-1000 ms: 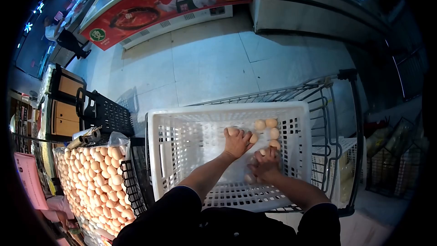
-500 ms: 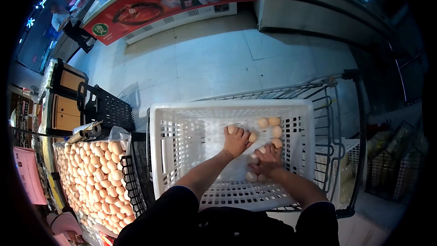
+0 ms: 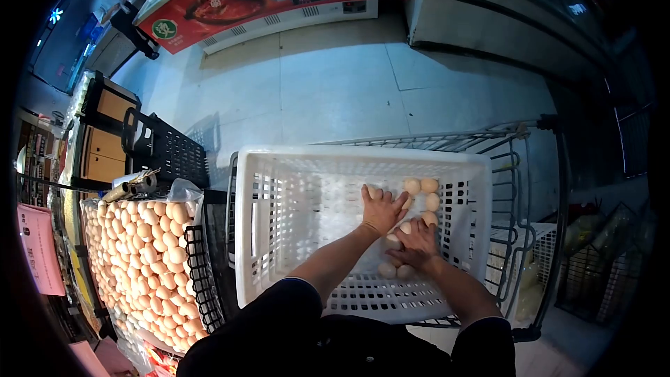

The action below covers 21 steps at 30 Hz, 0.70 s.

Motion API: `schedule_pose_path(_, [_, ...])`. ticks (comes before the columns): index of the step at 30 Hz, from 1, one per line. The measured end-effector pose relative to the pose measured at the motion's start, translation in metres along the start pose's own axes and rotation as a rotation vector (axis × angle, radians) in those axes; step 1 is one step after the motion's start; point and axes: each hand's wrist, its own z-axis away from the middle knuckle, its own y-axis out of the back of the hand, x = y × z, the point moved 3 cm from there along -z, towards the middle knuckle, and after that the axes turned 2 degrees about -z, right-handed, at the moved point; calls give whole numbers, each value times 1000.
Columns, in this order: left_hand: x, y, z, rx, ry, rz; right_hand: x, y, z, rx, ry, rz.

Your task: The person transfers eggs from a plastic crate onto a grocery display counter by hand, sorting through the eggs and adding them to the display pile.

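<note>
Both my hands are inside a white plastic crate (image 3: 363,156) with slotted sides. My left hand (image 3: 382,213) has its fingers curled over an egg (image 3: 375,192), and its thumb side rests against another egg close to the far-right group. Just nearer to me, my right hand (image 3: 419,244) bends its fingers around eggs, one of them a pale egg (image 3: 406,227) showing at the fingertips; the palm hides part of what it covers. Several brown eggs (image 3: 429,186) line the right part of the crate floor. A pair of eggs (image 3: 387,270) lies below my right hand.
The crate sits in a metal shopping cart (image 3: 516,167). At left, a big heap of eggs (image 3: 143,265) fills a bin beside a black basket (image 3: 167,146). A freezer with a red banner (image 3: 279,3) stands ahead; a person (image 3: 122,17) stands far left.
My left hand has shifted right within the crate, bringing its eggs nearer the far-right group. My right hand stays over the same eggs. The whole view has tilted slightly.
</note>
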Motion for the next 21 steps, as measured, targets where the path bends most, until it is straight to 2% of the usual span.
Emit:
schedule_pose_path(3, [-6,4,6,-9,-2,80,2,2,-1,-21,4,-65])
schedule_pose_path(6, [-11,13,9,178,93,108,1,6,-3,-48,1,-88])
schedule_pose_path(7, [-12,13,10,192,185,100,1,8,-4,-62,-5,-88])
schedule_pose_path(9, [-7,13,8,220,367,86,3,2,-10,-133,-33,-135])
schedule_pose_path(12, [0,12,5,241,427,147,-6,8,-16,-278,-43,-147])
schedule_pose_path(13, [-1,10,5,259,386,190,-9,13,-17,-333,-40,-141])
schedule_pose_path(15, [-10,4,9,289,300,274,1,-1,-13,-145,-46,-80])
schedule_pose_path(17, [-14,0,12,274,163,327,-1,40,2,-180,-173,-435])
schedule_pose_path(18, [-15,0,11,275,92,356,5,48,7,-324,-288,-899])
schedule_pose_path(20, [-13,4,13,182,97,269,16,62,21,-578,-513,-1826])
schedule_pose_path(21, [-7,7,10,138,98,227,11,81,27,-591,-389,-2099])
